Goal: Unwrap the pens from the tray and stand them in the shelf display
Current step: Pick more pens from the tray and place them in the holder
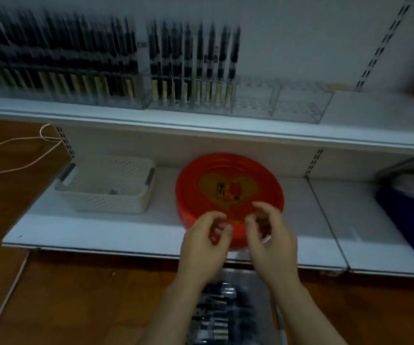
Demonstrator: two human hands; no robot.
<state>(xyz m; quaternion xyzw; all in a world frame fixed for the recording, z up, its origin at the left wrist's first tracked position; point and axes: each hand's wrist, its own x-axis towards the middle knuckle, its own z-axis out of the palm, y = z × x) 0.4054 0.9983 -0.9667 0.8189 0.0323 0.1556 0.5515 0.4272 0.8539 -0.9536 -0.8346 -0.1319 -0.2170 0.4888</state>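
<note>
Both grips empty, left hand (207,241), right hand (270,235), over red tray (228,170)

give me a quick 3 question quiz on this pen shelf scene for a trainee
1. True or false: the red round tray sits on the upper shelf.
2. Which lies left of the red tray? A) white perforated basket B) blue bin C) clear pen display
3. Fill in: the empty slots of the clear pen display are at its ____ end.

Key
1. False: it sits on the lower shelf, behind the left hand and right hand.
2. A
3. right
</note>
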